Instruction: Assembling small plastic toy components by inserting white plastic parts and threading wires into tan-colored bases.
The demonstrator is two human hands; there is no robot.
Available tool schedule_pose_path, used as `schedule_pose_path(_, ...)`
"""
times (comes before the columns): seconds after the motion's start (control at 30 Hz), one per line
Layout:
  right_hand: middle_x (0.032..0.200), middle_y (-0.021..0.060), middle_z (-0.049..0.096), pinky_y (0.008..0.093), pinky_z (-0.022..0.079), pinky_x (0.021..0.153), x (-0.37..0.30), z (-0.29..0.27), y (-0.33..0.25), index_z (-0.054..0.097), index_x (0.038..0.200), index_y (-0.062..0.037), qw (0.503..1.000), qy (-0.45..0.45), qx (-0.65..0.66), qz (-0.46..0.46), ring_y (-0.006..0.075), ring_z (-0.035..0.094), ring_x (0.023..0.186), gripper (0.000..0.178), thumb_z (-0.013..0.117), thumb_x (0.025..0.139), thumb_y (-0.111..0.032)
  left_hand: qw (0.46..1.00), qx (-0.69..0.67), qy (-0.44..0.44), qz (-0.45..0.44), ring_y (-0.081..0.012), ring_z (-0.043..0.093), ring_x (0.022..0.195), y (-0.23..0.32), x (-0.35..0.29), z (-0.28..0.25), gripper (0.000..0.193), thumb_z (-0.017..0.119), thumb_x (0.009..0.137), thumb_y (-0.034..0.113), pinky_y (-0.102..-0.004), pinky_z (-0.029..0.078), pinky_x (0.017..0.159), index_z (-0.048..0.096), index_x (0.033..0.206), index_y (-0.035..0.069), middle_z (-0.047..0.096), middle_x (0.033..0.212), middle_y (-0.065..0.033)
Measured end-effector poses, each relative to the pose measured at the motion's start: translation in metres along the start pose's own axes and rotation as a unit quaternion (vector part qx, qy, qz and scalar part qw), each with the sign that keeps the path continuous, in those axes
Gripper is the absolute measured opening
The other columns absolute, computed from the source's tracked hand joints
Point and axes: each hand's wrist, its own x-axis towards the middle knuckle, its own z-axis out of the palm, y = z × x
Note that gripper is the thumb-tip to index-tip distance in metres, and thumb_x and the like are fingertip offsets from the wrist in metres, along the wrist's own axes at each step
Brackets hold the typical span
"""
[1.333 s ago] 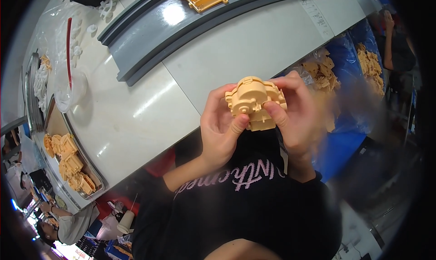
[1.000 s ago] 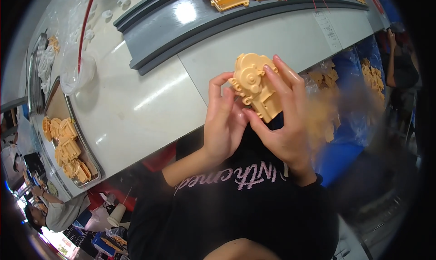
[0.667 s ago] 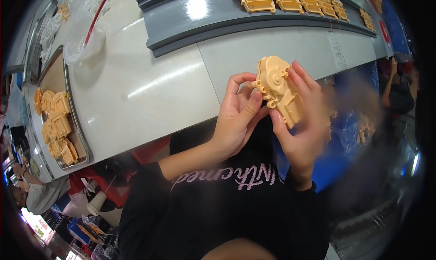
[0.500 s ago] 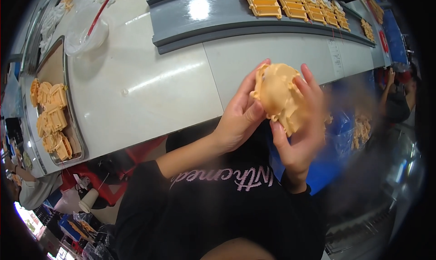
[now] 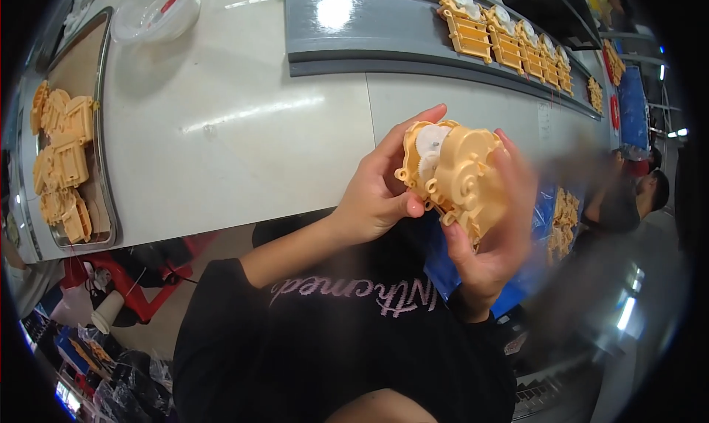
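Observation:
In front of my chest, over the near table edge, my left hand [image 5: 373,201] grips a yellow-orange plastic gear housing [image 5: 408,161] from its left side. White gears [image 5: 430,141] show inside it. Closed around the far side of a matching domed cover [image 5: 473,168] is my right hand [image 5: 491,253], its thumb at the lower edge and its fingers partly blurred. The cover stands at an angle to the housing, a gap showing the gears between them. Whether the two touch along the lower edge, I cannot tell.
A metal tray [image 5: 111,235] of orange housings lies at the left. Beyond it stands a clear plastic bowl [image 5: 136,28] with a red stick. Several geared housings [image 5: 469,39] line the grey conveyor [image 5: 384,32]. At the right are blue plastic [image 5: 545,215], orange parts [image 5: 565,216] and another person [image 5: 620,201].
The cover has swung away from the housing, so the white gears between them now show. Both hands keep their grip. The view has shifted, moving the tray and bowl left and up.

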Motion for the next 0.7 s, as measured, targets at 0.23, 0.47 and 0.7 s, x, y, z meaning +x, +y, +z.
schedule_pose_path(0.23, 0.129, 0.0215, 0.05, 0.0383, 0.041, 0.095, 0.016, -0.005, -0.008, 0.063, 0.119, -0.0041, 0.993, -0.085, -0.084, 0.0, 0.0324, 0.049, 0.114, 0.064, 0.076, 0.057, -0.007, 1.0, -0.02, -0.011, 0.017, -0.0149, 0.042, 0.126, 0.01, -0.005, 0.001, 0.105, 0.081, 0.07, 0.032, -0.0312, 0.034, 0.106, 0.019, 0.148, 0.003, 0.043, 0.138, -0.0063)
schedule_pose_path(0.47, 0.129, 0.0211, 0.05, 0.0375, 0.041, 0.095, 0.012, -0.003, -0.009, 0.064, 0.117, -0.0046, 0.99, -0.071, -0.119, 0.003, 0.0311, 0.05, 0.111, 0.06, 0.077, 0.058, -0.006, 1.0, -0.002, -0.005, 0.024, -0.0163, 0.042, 0.126, 0.008, -0.007, -0.002, 0.099, 0.081, 0.071, 0.029, -0.0325, 0.034, 0.106, 0.024, 0.147, 0.002, 0.043, 0.138, -0.0076)
schedule_pose_path(0.7, 0.131, 0.0213, 0.048, 0.0398, 0.039, 0.096, 0.008, 0.003, -0.008, 0.062, 0.12, -0.007, 0.97, -0.088, -0.227, -0.026, 0.0325, 0.051, 0.109, 0.06, 0.079, 0.062, -0.008, 0.998, 0.043, 0.037, 0.02, -0.0182, 0.045, 0.123, 0.015, -0.008, 0.007, 0.08, 0.075, 0.082, 0.018, -0.0323, 0.037, 0.104, 0.027, 0.144, 0.0, 0.046, 0.133, -0.0115)
